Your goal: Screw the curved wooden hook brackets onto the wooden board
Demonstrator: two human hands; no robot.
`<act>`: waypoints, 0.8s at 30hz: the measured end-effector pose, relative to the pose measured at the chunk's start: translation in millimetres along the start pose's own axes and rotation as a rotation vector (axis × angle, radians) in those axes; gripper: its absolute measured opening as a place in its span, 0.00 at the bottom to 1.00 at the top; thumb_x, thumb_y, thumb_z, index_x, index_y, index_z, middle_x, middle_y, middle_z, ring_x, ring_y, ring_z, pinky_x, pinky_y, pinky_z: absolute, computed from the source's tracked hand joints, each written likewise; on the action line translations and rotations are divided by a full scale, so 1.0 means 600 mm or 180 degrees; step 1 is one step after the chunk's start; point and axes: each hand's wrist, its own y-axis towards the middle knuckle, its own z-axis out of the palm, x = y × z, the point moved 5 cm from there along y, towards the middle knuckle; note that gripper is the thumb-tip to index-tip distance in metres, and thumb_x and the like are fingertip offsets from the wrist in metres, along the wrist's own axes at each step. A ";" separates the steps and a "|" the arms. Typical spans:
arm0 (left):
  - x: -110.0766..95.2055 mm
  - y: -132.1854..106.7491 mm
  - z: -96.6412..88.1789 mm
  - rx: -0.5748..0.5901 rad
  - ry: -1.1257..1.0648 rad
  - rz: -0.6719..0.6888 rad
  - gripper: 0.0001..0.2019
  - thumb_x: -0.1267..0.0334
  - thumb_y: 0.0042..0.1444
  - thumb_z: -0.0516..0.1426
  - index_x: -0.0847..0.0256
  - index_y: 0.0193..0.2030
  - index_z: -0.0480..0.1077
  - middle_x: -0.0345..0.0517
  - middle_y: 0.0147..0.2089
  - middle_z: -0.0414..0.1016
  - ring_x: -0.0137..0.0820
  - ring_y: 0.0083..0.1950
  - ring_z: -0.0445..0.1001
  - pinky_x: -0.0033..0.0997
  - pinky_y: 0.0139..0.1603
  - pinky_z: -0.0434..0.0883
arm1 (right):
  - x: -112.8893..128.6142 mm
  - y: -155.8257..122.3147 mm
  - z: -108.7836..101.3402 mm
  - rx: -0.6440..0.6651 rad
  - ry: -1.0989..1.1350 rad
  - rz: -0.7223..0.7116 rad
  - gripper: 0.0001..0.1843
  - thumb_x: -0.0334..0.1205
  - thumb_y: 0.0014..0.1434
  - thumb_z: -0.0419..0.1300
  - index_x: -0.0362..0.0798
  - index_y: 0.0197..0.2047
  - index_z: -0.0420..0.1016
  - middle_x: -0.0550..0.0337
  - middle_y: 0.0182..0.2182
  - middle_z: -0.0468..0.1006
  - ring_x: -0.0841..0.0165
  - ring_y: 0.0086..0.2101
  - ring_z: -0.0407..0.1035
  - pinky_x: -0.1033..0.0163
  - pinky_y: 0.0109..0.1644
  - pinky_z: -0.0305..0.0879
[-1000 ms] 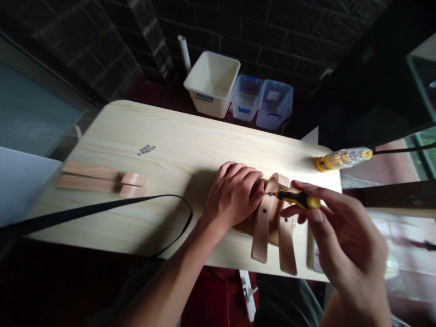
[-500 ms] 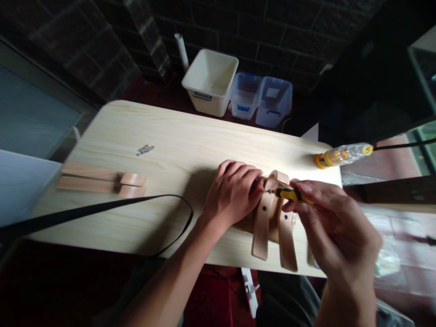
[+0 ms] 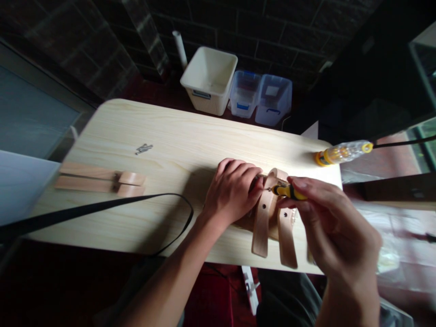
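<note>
In my right hand (image 3: 335,222) a small yellow-and-black screwdriver (image 3: 290,191) is pinched between thumb and fingers. Its tip points left at the upper part of a curved light-wood strip (image 3: 261,229), near a screw. A second curved strip (image 3: 286,238) lies to the right, and each shows a dark hole or screw head. My left hand (image 3: 235,186) is wrapped over a brown wooden piece (image 3: 248,222) beneath the strips, with its thumb and fingertips beside the screwdriver tip. The palm hides most of that piece.
Several metal screws (image 3: 144,149) and two curved wooden strips (image 3: 88,177) lie left on the table (image 3: 177,136). A black strap (image 3: 112,205) crosses the front. A clear-and-yellow bottle-shaped container (image 3: 344,153) lies at the right. Beyond are a cream bin (image 3: 207,100) and two clear boxes (image 3: 273,109).
The screwdriver handle has turned slightly, and my right fingers have moved a little left along with it. My left hand keeps its hold on the wooden piece.
</note>
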 end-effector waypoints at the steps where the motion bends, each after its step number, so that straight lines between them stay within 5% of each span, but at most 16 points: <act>1: 0.000 0.000 0.000 0.0012 0.0002 0.0005 0.11 0.59 0.73 0.55 0.56 0.54 0.78 0.46 0.57 0.85 0.42 0.60 0.78 0.52 0.69 0.65 | -0.001 0.001 0.000 -0.0003 -0.0007 -0.0013 0.26 0.23 0.69 0.62 0.59 0.63 0.80 0.52 0.59 0.81 0.55 0.56 0.81 0.50 0.50 0.87; 7: -0.001 0.001 -0.002 0.0042 -0.0006 -0.0017 0.11 0.59 0.73 0.55 0.56 0.54 0.78 0.46 0.57 0.85 0.42 0.60 0.78 0.52 0.69 0.65 | -0.008 0.002 0.003 -0.0351 0.0243 -0.0012 0.26 0.23 0.69 0.63 0.60 0.62 0.81 0.55 0.57 0.82 0.62 0.45 0.84 0.53 0.46 0.88; 13: 0.000 -0.001 -0.001 0.0033 -0.0018 -0.0037 0.12 0.59 0.73 0.55 0.56 0.54 0.78 0.46 0.57 0.85 0.42 0.61 0.78 0.51 0.71 0.64 | -0.005 -0.007 0.003 -0.0613 0.0356 0.0166 0.20 0.29 0.71 0.63 0.59 0.60 0.84 0.54 0.61 0.83 0.53 0.63 0.77 0.55 0.48 0.89; 24: -0.002 0.000 -0.002 0.0034 0.0024 -0.0056 0.11 0.61 0.73 0.55 0.56 0.53 0.77 0.45 0.56 0.85 0.41 0.60 0.78 0.51 0.70 0.64 | -0.026 -0.002 -0.001 -0.0796 0.0565 0.0061 0.21 0.26 0.69 0.65 0.57 0.59 0.82 0.53 0.57 0.81 0.55 0.56 0.81 0.53 0.45 0.89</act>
